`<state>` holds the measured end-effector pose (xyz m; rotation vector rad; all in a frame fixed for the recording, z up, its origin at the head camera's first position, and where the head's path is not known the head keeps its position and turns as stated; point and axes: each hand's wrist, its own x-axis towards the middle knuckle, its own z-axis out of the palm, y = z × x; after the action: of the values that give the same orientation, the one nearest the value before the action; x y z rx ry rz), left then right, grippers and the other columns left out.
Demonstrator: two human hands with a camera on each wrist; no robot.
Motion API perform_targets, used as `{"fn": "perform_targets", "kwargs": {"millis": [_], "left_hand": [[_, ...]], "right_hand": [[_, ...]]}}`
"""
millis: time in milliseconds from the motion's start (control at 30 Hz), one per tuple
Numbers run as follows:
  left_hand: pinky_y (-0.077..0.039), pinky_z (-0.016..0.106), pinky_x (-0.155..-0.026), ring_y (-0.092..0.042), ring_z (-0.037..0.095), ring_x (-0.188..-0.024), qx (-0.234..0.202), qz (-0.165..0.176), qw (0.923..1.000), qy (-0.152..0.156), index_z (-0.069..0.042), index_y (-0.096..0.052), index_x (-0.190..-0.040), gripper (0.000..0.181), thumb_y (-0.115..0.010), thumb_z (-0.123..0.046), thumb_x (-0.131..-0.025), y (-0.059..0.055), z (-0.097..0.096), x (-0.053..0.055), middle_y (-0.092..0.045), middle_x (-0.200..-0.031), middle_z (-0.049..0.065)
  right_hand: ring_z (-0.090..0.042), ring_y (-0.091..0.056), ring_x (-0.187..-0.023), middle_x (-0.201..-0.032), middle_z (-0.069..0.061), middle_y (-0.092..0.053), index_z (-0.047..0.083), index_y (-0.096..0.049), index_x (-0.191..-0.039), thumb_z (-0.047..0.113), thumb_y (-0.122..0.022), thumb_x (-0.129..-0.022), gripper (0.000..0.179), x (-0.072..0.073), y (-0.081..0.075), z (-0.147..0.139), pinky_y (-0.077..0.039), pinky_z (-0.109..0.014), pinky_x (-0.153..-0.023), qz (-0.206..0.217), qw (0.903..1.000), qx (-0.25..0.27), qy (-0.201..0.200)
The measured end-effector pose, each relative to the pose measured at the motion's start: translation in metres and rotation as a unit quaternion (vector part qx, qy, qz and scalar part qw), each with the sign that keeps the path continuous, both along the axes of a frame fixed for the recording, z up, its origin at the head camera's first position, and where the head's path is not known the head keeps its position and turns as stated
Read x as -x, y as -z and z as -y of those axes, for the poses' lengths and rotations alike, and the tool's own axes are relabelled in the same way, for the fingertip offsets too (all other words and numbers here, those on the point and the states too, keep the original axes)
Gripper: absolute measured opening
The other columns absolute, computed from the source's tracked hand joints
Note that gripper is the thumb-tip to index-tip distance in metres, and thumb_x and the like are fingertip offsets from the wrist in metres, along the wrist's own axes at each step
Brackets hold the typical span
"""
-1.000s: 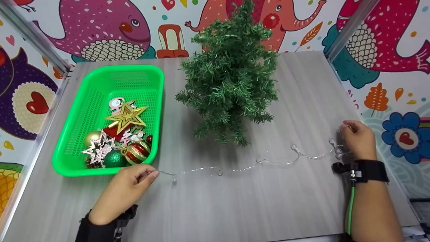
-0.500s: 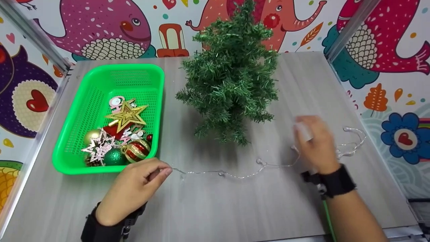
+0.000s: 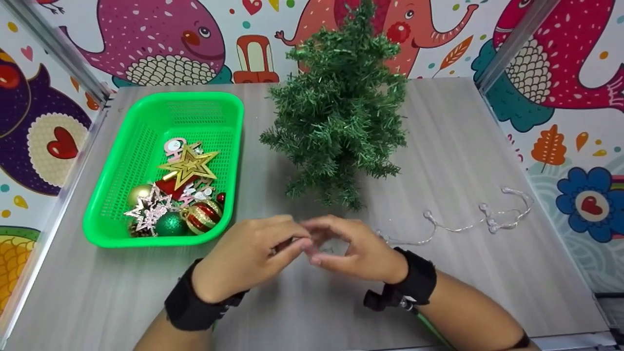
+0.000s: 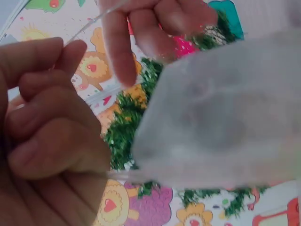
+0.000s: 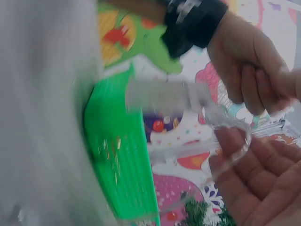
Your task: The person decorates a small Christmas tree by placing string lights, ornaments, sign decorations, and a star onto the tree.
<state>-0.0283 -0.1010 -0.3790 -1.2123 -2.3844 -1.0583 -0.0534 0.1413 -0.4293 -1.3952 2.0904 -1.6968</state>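
Observation:
A clear string of fairy lights [image 3: 428, 214] with round bulbs lies on the table and runs beneath my right hand. My left hand [image 3: 251, 256] pinches its thin wire between thumb and fingers, in front of the tree. Close beside those fingertips is my right hand [image 3: 363, 249], thumb and fingers spread apart; in the right wrist view the wire passes across its open fingers. A blurred translucent box-shaped piece [image 5: 162, 95] hangs at the wire there, and it looms large in the left wrist view. The small artificial Christmas tree [image 3: 341, 122] stands just behind both hands.
To the left sits a green plastic basket [image 3: 92, 214] holding a gold star [image 3: 191, 165], a striped bauble [image 3: 204, 216], a green bauble [image 3: 171, 223] and other ornaments. Printed panels [image 3: 168, 44] enclose the grey table [image 3: 468, 292] at the back and sides.
My right hand let go of the lights' far right end and swept left to my left hand. My left hand moved right, still pinching the wire. The right-hand bulbs now lie loose.

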Motion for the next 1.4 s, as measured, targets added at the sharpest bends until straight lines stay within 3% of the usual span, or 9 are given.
{"fn": "perform_targets", "kwargs": {"millis": [100, 167, 433, 600, 733, 833, 1000, 1167, 1400], "left_hand": [[-0.041, 0.016, -0.058, -0.049, 0.003, -0.066, -0.009, 0.025, 0.9996, 0.012, -0.014, -0.074, -0.100, 0.006, -0.069, -0.018, -0.101, 0.000, -0.005, 0.007, -0.064, -0.081, -0.004], [-0.041, 0.017, -0.057, -0.048, 0.003, -0.066, -0.016, 0.040, 0.9989, 0.016, -0.013, -0.074, -0.100, 0.006, -0.069, -0.017, -0.101, 0.002, -0.006, 0.012, -0.063, -0.080, -0.003], [-0.044, 0.022, -0.060, -0.050, 0.006, -0.068, -0.041, 0.081, 0.9956, 0.025, -0.011, -0.074, -0.103, 0.007, -0.069, -0.014, -0.101, 0.016, -0.003, 0.031, -0.063, -0.081, -0.002], [-0.044, 0.023, -0.060, -0.051, 0.010, -0.069, -0.070, 0.047, 0.9959, 0.032, -0.011, -0.077, -0.106, 0.012, -0.075, -0.008, -0.095, 0.022, 0.001, 0.041, -0.063, -0.081, -0.001], [-0.046, 0.026, -0.066, -0.053, 0.014, -0.077, -0.054, -0.005, 0.9985, 0.007, -0.012, -0.078, -0.113, 0.024, -0.078, -0.003, -0.091, 0.027, 0.006, 0.050, -0.061, -0.089, 0.002], [-0.055, 0.027, -0.073, -0.062, 0.014, -0.086, -0.019, -0.002, 0.9992, -0.036, -0.011, -0.075, -0.121, 0.030, -0.079, -0.005, -0.091, 0.027, 0.010, 0.056, -0.065, -0.100, 0.005], [-0.061, 0.037, -0.089, -0.072, 0.020, -0.105, 0.049, 0.033, 0.9935, -0.097, -0.009, -0.070, -0.129, 0.037, -0.077, -0.008, -0.093, 0.024, 0.016, 0.064, -0.074, -0.117, 0.007], [-0.054, 0.048, -0.102, -0.068, 0.028, -0.117, 0.128, 0.023, 0.9856, -0.108, -0.012, -0.071, -0.132, 0.038, -0.071, -0.001, -0.095, 0.021, 0.022, 0.068, -0.074, -0.123, 0.007], [-0.054, 0.051, -0.103, -0.070, 0.031, -0.113, 0.160, 0.017, 0.9784, -0.130, -0.006, -0.071, -0.130, 0.037, -0.070, 0.001, -0.094, 0.019, 0.016, 0.074, -0.075, -0.120, 0.011]], "right_hand": [[-0.021, -0.062, -0.065, -0.087, -0.017, -0.068, -0.005, -0.068, -0.114, -0.011, -0.063, -0.096, 0.020, 0.003, 0.000, -0.001, -0.055, -0.025, -0.063, 0.026, 0.9983, 0.053, -0.002], [-0.019, -0.050, -0.054, -0.081, -0.017, -0.063, -0.005, -0.069, -0.109, -0.012, -0.058, -0.099, 0.017, 0.004, -0.002, -0.005, -0.045, -0.023, -0.052, 0.041, 0.9961, 0.078, 0.005], [-0.014, -0.039, -0.045, -0.079, -0.012, -0.059, -0.002, -0.074, -0.113, -0.016, -0.054, -0.098, 0.028, 0.009, -0.022, -0.028, -0.037, -0.023, -0.040, 0.020, 0.9899, 0.132, 0.049], [-0.012, -0.040, -0.047, -0.075, -0.010, -0.056, 0.001, -0.075, -0.114, -0.021, -0.052, -0.095, 0.037, 0.012, -0.029, -0.038, -0.037, -0.021, -0.041, -0.001, 0.9874, 0.147, 0.058], [-0.014, -0.038, -0.050, -0.071, -0.008, -0.053, 0.001, -0.077, -0.111, -0.017, -0.054, -0.097, 0.032, 0.016, -0.035, -0.046, -0.034, -0.025, -0.042, 0.005, 0.9839, 0.155, 0.088], [-0.013, -0.037, -0.052, -0.070, -0.005, -0.054, 0.000, -0.077, -0.107, -0.013, -0.058, -0.098, 0.026, 0.021, -0.039, -0.057, -0.033, -0.026, -0.046, -0.001, 0.9842, 0.118, 0.132], [-0.010, -0.041, -0.055, -0.076, 0.002, -0.061, 0.005, -0.079, -0.108, -0.008, -0.062, -0.098, 0.023, 0.033, -0.043, -0.079, -0.037, -0.025, -0.052, -0.014, 0.9838, -0.022, 0.177], [-0.006, -0.050, -0.065, -0.087, 0.009, -0.067, 0.017, -0.079, -0.113, 0.007, -0.065, -0.102, 0.020, 0.039, -0.038, -0.087, -0.043, -0.022, -0.063, -0.057, 0.9762, -0.137, 0.159], [-0.001, -0.049, -0.068, -0.091, 0.011, -0.070, 0.019, -0.079, -0.112, 0.011, -0.071, -0.099, 0.017, 0.040, -0.037, -0.090, -0.041, -0.020, -0.065, -0.115, 0.9567, -0.178, 0.200]]}}
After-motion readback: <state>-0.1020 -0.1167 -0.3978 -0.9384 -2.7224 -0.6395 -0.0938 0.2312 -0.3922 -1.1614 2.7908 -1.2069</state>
